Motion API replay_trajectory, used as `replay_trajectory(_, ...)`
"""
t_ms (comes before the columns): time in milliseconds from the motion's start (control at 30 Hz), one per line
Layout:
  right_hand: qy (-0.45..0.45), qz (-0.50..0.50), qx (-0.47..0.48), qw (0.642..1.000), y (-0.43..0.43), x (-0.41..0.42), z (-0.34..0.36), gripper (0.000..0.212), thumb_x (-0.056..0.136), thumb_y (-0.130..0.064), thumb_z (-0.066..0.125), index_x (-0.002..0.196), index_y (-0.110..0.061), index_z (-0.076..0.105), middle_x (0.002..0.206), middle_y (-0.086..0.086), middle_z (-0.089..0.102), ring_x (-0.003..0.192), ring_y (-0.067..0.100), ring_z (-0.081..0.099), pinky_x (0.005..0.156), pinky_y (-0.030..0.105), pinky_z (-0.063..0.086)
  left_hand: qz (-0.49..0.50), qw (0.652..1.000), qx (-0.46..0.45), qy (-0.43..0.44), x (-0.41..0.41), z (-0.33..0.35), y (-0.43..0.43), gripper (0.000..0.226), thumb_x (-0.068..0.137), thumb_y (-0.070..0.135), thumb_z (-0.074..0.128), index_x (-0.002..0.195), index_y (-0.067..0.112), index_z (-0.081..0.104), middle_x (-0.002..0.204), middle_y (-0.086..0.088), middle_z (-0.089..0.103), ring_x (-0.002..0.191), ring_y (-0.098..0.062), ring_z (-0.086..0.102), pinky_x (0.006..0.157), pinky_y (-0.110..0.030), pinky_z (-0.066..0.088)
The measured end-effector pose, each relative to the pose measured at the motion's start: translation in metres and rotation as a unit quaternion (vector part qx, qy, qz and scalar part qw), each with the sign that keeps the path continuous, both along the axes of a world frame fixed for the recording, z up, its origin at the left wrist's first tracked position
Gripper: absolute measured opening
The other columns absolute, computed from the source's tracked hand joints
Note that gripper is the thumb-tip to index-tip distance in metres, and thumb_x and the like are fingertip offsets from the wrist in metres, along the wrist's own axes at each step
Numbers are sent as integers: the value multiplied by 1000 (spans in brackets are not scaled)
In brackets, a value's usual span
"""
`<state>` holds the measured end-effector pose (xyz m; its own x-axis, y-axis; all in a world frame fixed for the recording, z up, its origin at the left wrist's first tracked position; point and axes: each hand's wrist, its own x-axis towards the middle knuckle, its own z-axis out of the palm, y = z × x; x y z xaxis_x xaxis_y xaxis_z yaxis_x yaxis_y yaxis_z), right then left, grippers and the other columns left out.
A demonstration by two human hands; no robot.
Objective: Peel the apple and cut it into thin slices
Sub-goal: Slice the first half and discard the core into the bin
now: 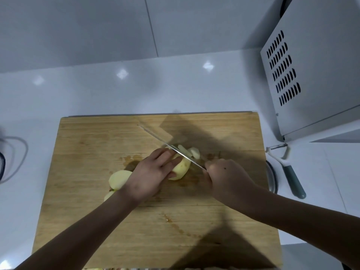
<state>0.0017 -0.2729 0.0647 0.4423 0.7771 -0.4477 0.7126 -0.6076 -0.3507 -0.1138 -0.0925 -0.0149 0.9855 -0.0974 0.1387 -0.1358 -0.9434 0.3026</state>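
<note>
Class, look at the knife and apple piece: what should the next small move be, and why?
Probably press the knife down through the apple piece: the right hand holds its blade across it, the left hand steadies it, and cut slices lie beyond.

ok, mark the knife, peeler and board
knife [185, 156], head view, mid blade.
peeler [294, 183], head view, green handle.
board [93, 145], head view, bare wood at left.

On the board [93, 191], the right hand [228, 176] hides the knife [171, 147] handle — the left hand [150, 172] half-covers an apple piece [182, 168]. Left of the board, a dark thing [2, 164] — cut off.
</note>
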Motion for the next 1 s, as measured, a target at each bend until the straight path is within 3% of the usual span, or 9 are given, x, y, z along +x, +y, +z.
replay_trajectory(133,4,1,-8,1000,-1,-3,7,15,95,-16,40,95,-14,55,62,-7,29,68,17,41,47,19,23,-9,1000,7,-14,1,-2,1,39,84,28,53,119,11,59,128,-2,46,115,-24,45,78,-34,55)
replay_trajectory(333,-1,-10,-58,998,15,0,-1,17,94,-15,43,100,-9,58,85,6,60,69,19,44,46,24,28,-8,1000,1,-15,2,-5,2,40,84,31,50,119,13,58,125,-1,45,111,-24,46,79,-34,55)
replay_trajectory(467,7,-17,-56,998,22,3,-18,17,95,-17,42,93,-12,59,71,-3,46,66,17,45,50,23,33,-7,1000,5,2,1,-3,2,41,85,32,47,118,12,61,123,-2,52,109,-24,48,79,-33,56)
replay_trajectory(600,26,-60,-30,997,16,6,-22,27,95,-20,40,68,-19,42,60,-8,40,51,7,38,43,19,23,-3,1000,17,20,1,-1,1,42,85,31,46,116,10,65,118,-8,63,109,-23,47,75,-34,57)
replay_trajectory(700,29,-50,-21,998,8,4,-12,28,95,-21,40,68,-19,39,59,-8,38,52,10,38,44,19,22,-1,1000,16,15,1,2,0,40,83,29,53,116,11,65,120,-7,61,109,-23,46,74,-34,57)
replay_trajectory(833,16,-16,-16,1000,-3,-2,6,17,96,-21,39,82,-21,48,61,-10,32,52,3,30,45,18,21,-2,1000,7,15,2,5,-1,51,65,17,84,113,8,68,119,-7,62,111,-23,45,77,-32,55)
replay_trajectory(900,12,-7,-20,1000,-3,-2,8,14,96,-19,41,89,-18,52,62,-10,31,54,5,30,46,18,21,-2,1000,-6,11,2,5,-1,53,63,15,86,113,8,67,123,-3,54,111,-23,45,76,-33,55)
replay_trajectory(1000,8,3,-39,999,3,-1,7,14,95,-17,42,81,-20,42,62,-8,32,58,13,38,45,19,22,-1,1000,-8,4,1,2,-1,52,67,16,83,115,8,66,126,-1,45,113,-24,44,76,-35,56)
